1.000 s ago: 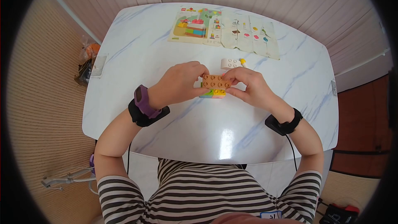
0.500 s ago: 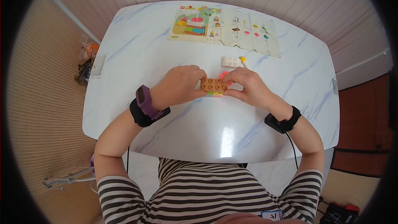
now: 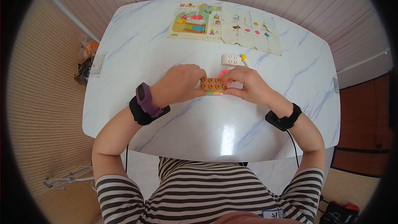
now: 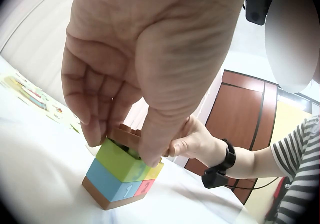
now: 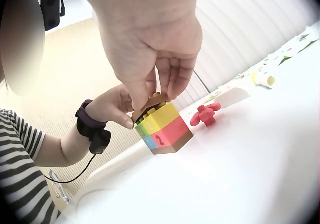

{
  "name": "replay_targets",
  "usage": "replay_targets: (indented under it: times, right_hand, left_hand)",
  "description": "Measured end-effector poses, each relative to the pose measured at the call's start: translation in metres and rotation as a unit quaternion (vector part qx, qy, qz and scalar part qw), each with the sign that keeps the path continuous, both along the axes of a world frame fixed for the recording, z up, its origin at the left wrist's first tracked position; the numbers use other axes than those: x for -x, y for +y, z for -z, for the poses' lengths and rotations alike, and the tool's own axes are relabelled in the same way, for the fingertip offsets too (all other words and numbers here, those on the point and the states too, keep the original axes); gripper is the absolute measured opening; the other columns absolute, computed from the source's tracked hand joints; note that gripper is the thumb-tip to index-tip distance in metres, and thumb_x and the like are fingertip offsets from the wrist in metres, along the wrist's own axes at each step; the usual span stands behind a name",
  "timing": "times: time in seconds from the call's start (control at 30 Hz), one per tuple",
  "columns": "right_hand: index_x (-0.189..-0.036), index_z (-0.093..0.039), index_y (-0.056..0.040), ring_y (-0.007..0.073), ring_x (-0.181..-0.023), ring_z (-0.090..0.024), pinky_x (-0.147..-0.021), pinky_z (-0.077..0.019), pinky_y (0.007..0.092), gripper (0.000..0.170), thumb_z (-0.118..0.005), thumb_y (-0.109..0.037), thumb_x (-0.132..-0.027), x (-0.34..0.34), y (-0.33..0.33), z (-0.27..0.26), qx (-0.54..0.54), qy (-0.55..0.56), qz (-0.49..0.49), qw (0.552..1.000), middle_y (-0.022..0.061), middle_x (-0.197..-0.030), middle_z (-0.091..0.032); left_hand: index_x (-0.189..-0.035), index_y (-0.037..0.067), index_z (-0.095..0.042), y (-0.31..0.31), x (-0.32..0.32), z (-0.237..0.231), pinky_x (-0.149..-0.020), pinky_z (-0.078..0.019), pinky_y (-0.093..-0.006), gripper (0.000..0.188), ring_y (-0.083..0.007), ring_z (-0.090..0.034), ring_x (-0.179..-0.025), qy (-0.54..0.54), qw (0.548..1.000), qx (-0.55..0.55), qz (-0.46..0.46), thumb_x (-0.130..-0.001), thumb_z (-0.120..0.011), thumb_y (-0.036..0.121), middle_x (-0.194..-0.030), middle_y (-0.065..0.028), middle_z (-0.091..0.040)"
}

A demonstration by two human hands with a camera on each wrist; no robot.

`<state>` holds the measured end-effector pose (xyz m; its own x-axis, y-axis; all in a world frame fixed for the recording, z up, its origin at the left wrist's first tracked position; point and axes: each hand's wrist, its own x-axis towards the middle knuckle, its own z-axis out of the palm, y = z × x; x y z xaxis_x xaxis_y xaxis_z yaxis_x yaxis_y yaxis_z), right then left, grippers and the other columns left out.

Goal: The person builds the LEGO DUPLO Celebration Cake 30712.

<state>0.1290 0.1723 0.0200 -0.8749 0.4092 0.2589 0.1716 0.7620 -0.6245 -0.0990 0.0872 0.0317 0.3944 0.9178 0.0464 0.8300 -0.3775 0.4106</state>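
Observation:
A light brown eight-stud brick [image 3: 213,84] is pinched at its left end by my left hand [image 3: 177,84] and at its right end by my right hand [image 3: 251,86]. Directly below it stands a block stack [image 4: 120,169]: a brown base, blue and red bricks numbered 1 and 2, then green and yellow bricks on top. In the right wrist view the brown brick [image 5: 152,104] tilts over the studs of the yellow brick [image 5: 161,117], close above them. From the head view, the brown brick hides most of the stack.
Beside the stack lies a red flower-shaped piece [image 5: 205,115]. Farther back are a white brick with a rounded side [image 3: 231,60] and a white candle piece with a yellow end [image 3: 245,60]. An unfolded instruction sheet [image 3: 228,25] lies along the table's far side.
The brown brick has shifted slightly left and toward me, covering more of the stack's green and yellow studs. Both hands keep their pinch; over the last half second little has moved.

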Motion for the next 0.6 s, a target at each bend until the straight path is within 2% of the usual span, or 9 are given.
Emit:
replay_targets:
  times: [0.6]
  right_hand:
    - [-0.092, -0.063, -0.0063, 0.027, -0.086, -0.059, -0.072, -0.0501, 0.0355, 0.026, -0.076, -0.016, -0.072, -0.0002, -0.0001, 0.003, 0.025, 0.004, -0.004, 1.0, 0.0085, -0.085, -0.063]
  left_hand:
    - [-0.092, 0.003, -0.059, -0.0035, -0.0028, 0.0009, -0.067, -0.0491, -0.0343, 0.033, -0.0237, -0.062, -0.074, -0.017, 1.0, 0.02, -0.014, -0.071, -0.076, 0.022, -0.086, -0.0102, -0.062]
